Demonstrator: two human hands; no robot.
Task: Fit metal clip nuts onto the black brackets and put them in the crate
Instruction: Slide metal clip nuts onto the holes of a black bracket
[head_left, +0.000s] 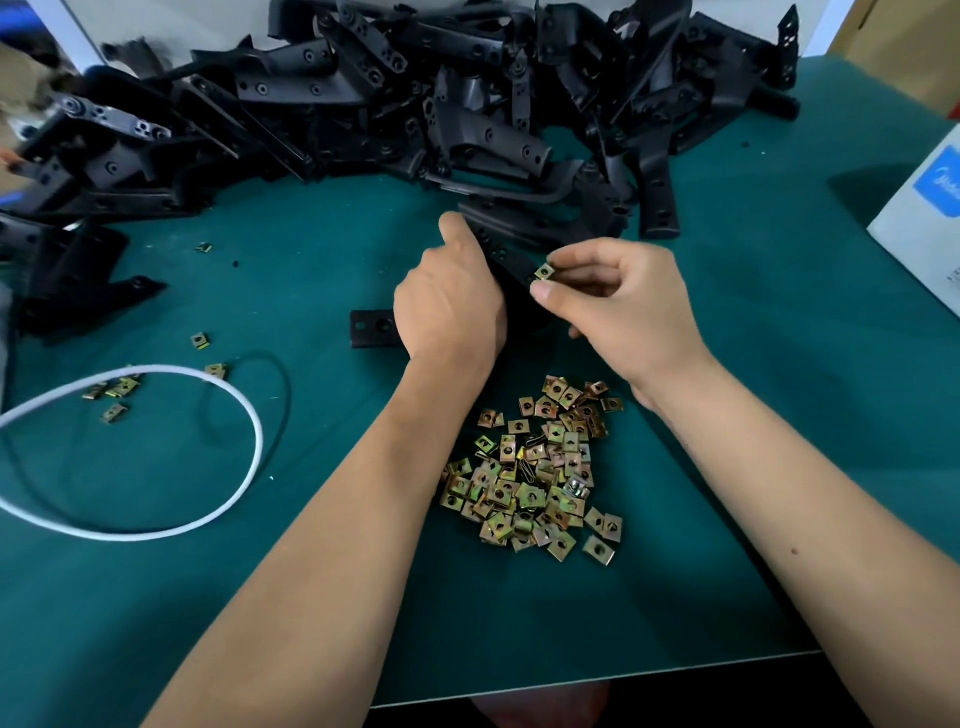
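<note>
Brass-toned clip nut (544, 272), pinched between thumb and forefinger of the right hand (618, 306), set against the end of a black bracket (511, 270). Left hand (449, 301) grips that bracket from above (its far end (373, 328) shows left of the wrist). Loose clip nuts (540, 473) heaped on the green tabletop (727, 467) between the forearms. Bracket pile (415, 93) behind. White cable (156, 452) and stray nuts (111, 392) at left; white box (919, 218) at right.

Green-topped table (727, 467); white box (924, 218) at right edge; cardboard (904, 47) behind.
</note>
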